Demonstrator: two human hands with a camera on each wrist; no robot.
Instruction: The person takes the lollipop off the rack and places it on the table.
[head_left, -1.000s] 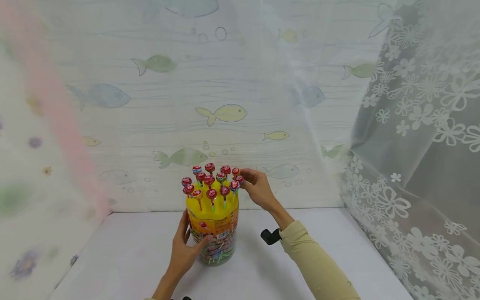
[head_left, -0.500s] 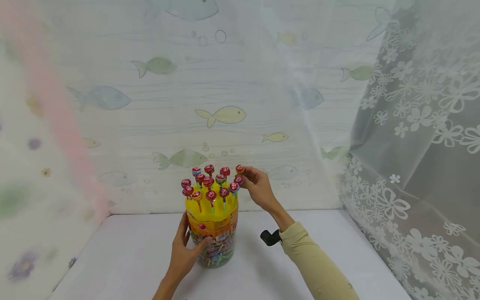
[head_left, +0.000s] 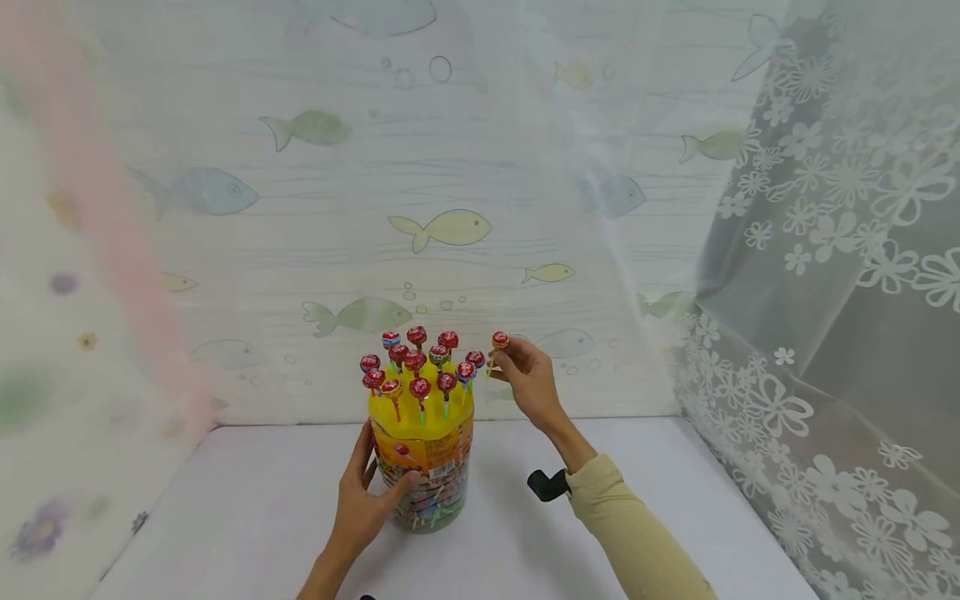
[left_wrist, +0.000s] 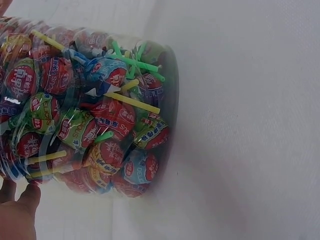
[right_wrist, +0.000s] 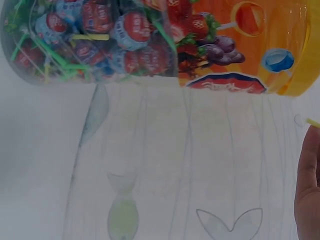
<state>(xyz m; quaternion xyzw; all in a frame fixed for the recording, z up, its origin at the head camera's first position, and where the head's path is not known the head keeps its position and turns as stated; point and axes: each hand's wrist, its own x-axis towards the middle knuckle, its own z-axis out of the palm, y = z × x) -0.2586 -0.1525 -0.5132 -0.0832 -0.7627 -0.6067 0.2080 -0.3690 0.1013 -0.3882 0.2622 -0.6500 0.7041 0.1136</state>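
Note:
A clear plastic jar (head_left: pixel 441 500) of wrapped lollipops stands upright on the table, its yellow lid (head_left: pixel 411 423) stuck with several upright lollipops (head_left: pixel 420 388). My left hand (head_left: pixel 365 500) grips the jar's left side, thumb across the front and fingers round behind. To the right of the lid, my right hand (head_left: pixel 531 383) pinches one lollipop (head_left: pixel 500 340) by its stick, red-wrapped head up and apart from the others. More lollipops (left_wrist: pixel 107 120) with yellow and green sticks fill the jar in the left wrist view. Only the stick's tip (right_wrist: pixel 313 123) shows in the right wrist view.
The white table (head_left: pixel 262 500) surrounds the jar. Behind it hangs a fish-print curtain (head_left: pixel 480 167); a sheer flowered curtain (head_left: pixel 840 333) borders the right, and another flowered curtain (head_left: pixel 67 333) the left. A fruit-print label (right_wrist: pixel 220 50) wraps the jar's upper part.
My right hand has drawn one lollipop from the right rear of the lid and moved it rightward, away from the jar. My left hand keeps its grip on the jar.

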